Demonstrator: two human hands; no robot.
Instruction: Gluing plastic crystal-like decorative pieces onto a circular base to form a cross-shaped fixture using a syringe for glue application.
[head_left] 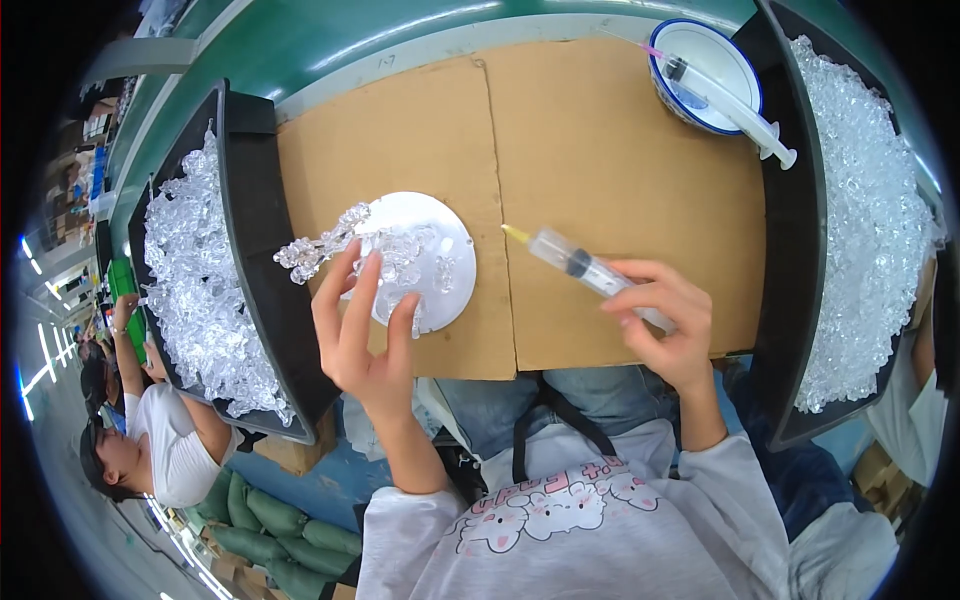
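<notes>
Two bare hands work over a cardboard sheet [600, 150] that covers the bench in the head view. The left hand [365, 330] reaches up from the lower edge, its fingers [362, 295] closed around a clear plastic cluster [345, 240], a string of small transparent pieces that juts out to the left past the fingertips. That cluster sits over a white round disc [440, 240] lying flat on the cardboard, and the thumb rests against the disc's lower edge. The right hand [670, 325] grips a syringe [575, 262] by its barrel, fingers clenched about the rear part, with the yellowish tip pointing left toward the disc and stopping just short of its rim. Well apart, at the upper right, a second syringe [730, 100] lies across a white bowl with a blue rim [665, 45]. A black tray [255, 200] heaped with clear plastic pieces stands to the left of the cardboard, and another black tray [795, 250] of the same pieces stands to the right. Another person [150, 440] stands at the far left, below the left tray.
</notes>
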